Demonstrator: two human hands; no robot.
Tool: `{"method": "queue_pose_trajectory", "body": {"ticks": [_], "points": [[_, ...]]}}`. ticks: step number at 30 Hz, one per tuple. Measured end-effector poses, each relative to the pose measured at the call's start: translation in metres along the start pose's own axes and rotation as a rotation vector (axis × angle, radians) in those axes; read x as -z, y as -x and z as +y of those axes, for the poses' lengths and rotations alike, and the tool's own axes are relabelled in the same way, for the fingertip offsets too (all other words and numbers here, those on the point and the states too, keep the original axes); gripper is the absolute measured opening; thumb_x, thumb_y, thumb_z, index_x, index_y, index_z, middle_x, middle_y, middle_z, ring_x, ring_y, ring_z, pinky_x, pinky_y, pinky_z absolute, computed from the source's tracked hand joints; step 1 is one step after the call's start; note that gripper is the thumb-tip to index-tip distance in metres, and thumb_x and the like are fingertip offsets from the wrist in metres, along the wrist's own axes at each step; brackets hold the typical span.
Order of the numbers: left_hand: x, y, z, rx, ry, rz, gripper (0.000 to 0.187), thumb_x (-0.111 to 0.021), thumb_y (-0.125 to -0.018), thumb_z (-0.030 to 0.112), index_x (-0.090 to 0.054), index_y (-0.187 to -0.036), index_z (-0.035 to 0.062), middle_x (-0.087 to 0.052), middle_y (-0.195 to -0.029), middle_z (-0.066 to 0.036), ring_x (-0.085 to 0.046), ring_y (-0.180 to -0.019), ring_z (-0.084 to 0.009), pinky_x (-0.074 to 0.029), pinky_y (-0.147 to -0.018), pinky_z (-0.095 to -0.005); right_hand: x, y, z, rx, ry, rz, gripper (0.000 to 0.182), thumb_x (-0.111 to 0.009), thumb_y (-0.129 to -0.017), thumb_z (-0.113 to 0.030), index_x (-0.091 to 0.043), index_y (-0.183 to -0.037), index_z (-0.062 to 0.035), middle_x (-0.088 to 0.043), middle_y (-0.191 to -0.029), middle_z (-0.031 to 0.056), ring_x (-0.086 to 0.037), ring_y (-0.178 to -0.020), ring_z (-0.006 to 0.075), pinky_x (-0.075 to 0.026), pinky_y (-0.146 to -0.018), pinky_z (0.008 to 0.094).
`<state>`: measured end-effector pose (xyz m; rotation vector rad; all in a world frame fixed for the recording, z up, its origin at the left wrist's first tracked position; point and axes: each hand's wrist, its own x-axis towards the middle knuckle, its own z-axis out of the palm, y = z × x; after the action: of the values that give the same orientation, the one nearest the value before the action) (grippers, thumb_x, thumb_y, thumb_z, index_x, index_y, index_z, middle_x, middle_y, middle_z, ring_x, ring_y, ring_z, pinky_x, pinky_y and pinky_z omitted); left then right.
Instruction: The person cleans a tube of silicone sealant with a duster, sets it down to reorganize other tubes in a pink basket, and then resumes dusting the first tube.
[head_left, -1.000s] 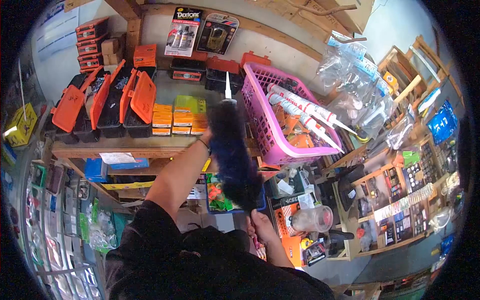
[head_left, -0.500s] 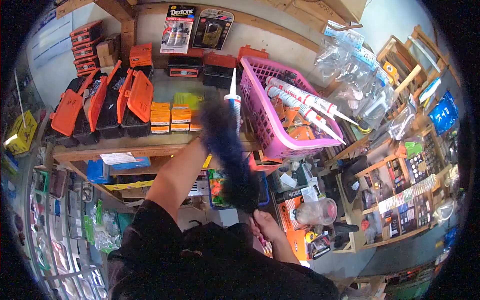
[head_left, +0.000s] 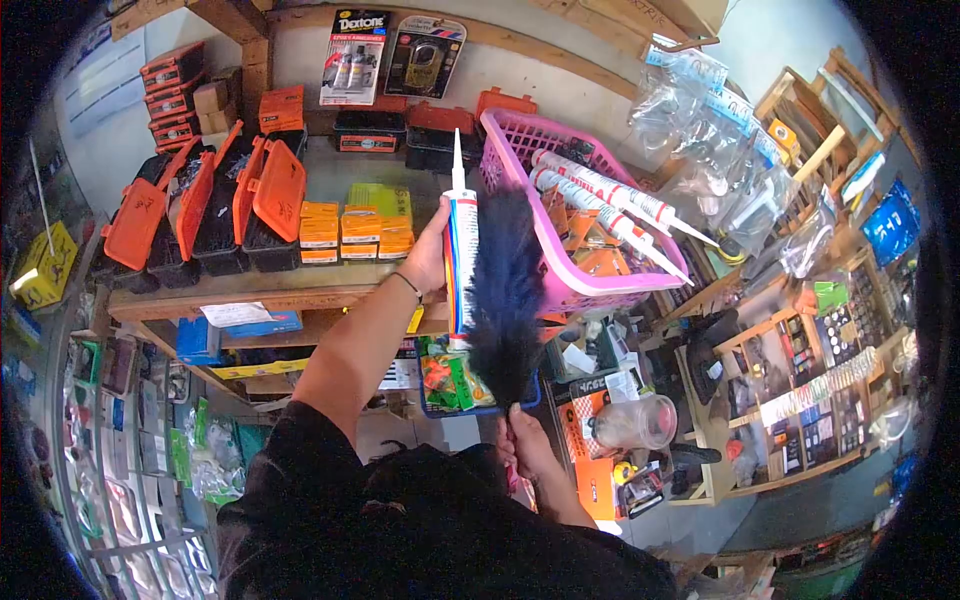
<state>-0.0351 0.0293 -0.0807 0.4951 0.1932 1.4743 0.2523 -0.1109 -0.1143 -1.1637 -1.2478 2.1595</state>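
Note:
My left hand (head_left: pixel 430 255) grips a white sealant tube (head_left: pixel 461 255) and holds it upright in front of the wooden shelf (head_left: pixel 250 296), nozzle pointing up. My right hand (head_left: pixel 522 448) is closed on the handle of a dark blue feather duster (head_left: pixel 503 290). The duster's fluffy head rests against the right side of the tube. A pink plastic basket (head_left: pixel 575 285) just to the right holds several more sealant tubes (head_left: pixel 605 205) lying slantwise.
Orange-lidded black boxes (head_left: pixel 225 205) stand open at the shelf's left, with small yellow and orange cartons (head_left: pixel 345 235) beside them. Blister packs (head_left: pixel 390 55) hang on the wall above. Bagged goods (head_left: pixel 715 165) and wooden racks (head_left: pixel 800 400) fill the right side.
The duster has swung from the left of the tube to its right side. The tube, earlier mostly hidden behind the duster, now shows fully in my left hand.

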Motion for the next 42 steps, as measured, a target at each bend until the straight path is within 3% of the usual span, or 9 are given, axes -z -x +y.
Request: {"method": "queue_pose_trajectory", "body": {"ticks": [10,11,14,20,34,35,37,40,42], "points": [[-0.022,0.005,0.001,-0.005,0.019,0.175,0.052,-0.046,-0.078,0.052,-0.052,-0.107,0.009,-0.057,-0.097,-0.011,-0.055,-0.086,-0.0234,-0.044,-0.079,-0.038,0.004,0.006,-0.001,0.013,0.013,-0.037,0.041,-0.037,-0.087,-0.042,-0.044,-0.065,-0.0085,-0.035,-0.045,-0.0006,-0.032,-0.035,0.0086,-0.027,-0.034,0.0211],[0.071,-0.038,-0.001,0.226,0.668,-0.045,0.053,-0.043,-0.08,0.052,-0.049,-0.111,0.0087,-0.055,-0.102,-0.011,-0.054,-0.09,-0.0232,-0.043,-0.082,-0.039,0.004,0.007,0.0,0.006,0.107,-0.08,0.041,-0.037,-0.087,-0.042,-0.042,-0.064,-0.009,-0.034,-0.044,-0.0013,-0.032,-0.034,0.0083,-0.027,-0.034,0.0216],[0.004,0.0,-0.002,-0.013,-0.07,0.173,0.054,-0.042,-0.081,0.051,-0.046,-0.113,0.0077,-0.053,-0.106,-0.01,-0.052,-0.094,-0.0227,-0.041,-0.084,-0.0372,-0.001,0.005,0.0,0.051,0.072,0.004,0.042,-0.037,-0.087,-0.043,-0.041,-0.062,-0.0092,-0.034,-0.045,-0.0016,-0.032,-0.035,0.008,-0.027,-0.034,0.0212],[0.041,-0.023,-0.005,-0.023,0.054,-0.248,0.049,-0.042,-0.083,0.044,-0.046,-0.112,0.0041,-0.056,-0.1,-0.01,-0.054,-0.089,-0.023,-0.043,-0.081,-0.0357,0.009,0.001,0.008,0.03,0.133,-0.152,0.043,-0.036,-0.088,-0.042,-0.041,-0.06,-0.0092,-0.036,-0.046,-0.0013,-0.032,-0.035,0.008,-0.026,-0.034,0.0206],[-0.035,0.009,0.002,-0.089,0.03,0.163,0.044,-0.041,-0.084,0.043,-0.05,-0.104,0.0059,-0.057,-0.096,-0.009,-0.055,-0.086,-0.0212,-0.045,-0.078,-0.0365,0.002,-0.003,-0.003,-0.027,-0.115,-0.123,0.04,-0.036,-0.088,-0.042,-0.043,-0.067,-0.0083,-0.036,-0.046,-0.0008,-0.032,-0.035,0.008,-0.026,-0.034,0.0211],[0.036,-0.019,-0.001,0.028,0.068,-0.353,0.045,-0.042,-0.083,0.045,-0.051,-0.103,0.0058,-0.058,-0.091,-0.008,-0.056,-0.082,-0.0215,-0.045,-0.077,-0.0345,0.003,-0.003,-0.002,-0.022,0.026,-0.142,0.04,-0.036,-0.088,-0.042,-0.043,-0.067,-0.0082,-0.036,-0.046,-0.0007,-0.032,-0.035,0.0079,-0.026,-0.034,0.021],[0.022,-0.022,0.006,-0.019,-0.008,-0.347,0.045,-0.042,-0.082,0.049,-0.053,-0.096,0.0074,-0.058,-0.08,-0.008,-0.058,-0.074,-0.0223,-0.048,-0.067,-0.0349,0.003,-0.005,0.001,0.017,0.164,-0.145,0.041,-0.036,-0.088,-0.042,-0.042,-0.066,-0.0084,-0.035,-0.045,-0.0008,-0.031,-0.035,0.0078,-0.026,-0.034,0.0208],[-0.048,0.011,0.002,-0.076,0.086,0.215,0.041,-0.042,-0.083,0.045,-0.051,-0.095,0.0069,-0.056,-0.076,-0.007,-0.057,-0.071,-0.0212,-0.049,-0.065,-0.0327,-0.008,-0.006,-0.009,0.014,-0.094,-0.009,0.041,-0.035,-0.088,-0.041,-0.042,-0.064,-0.0084,-0.036,-0.046,-0.0006,-0.032,-0.036,0.0084,-0.027,-0.034,0.0208],[0.011,-0.01,0.002,-0.065,0.06,0.022,0.042,-0.041,-0.083,0.046,-0.051,-0.098,0.0077,-0.057,-0.082,-0.008,-0.057,-0.073,-0.0224,-0.048,-0.066,-0.0333,-0.009,-0.005,-0.012,0.011,-0.083,-0.022,0.043,-0.034,-0.089,-0.041,-0.041,-0.061,-0.0085,-0.035,-0.045,-0.0011,-0.032,-0.035,0.0078,-0.026,-0.034,0.0206]]}}
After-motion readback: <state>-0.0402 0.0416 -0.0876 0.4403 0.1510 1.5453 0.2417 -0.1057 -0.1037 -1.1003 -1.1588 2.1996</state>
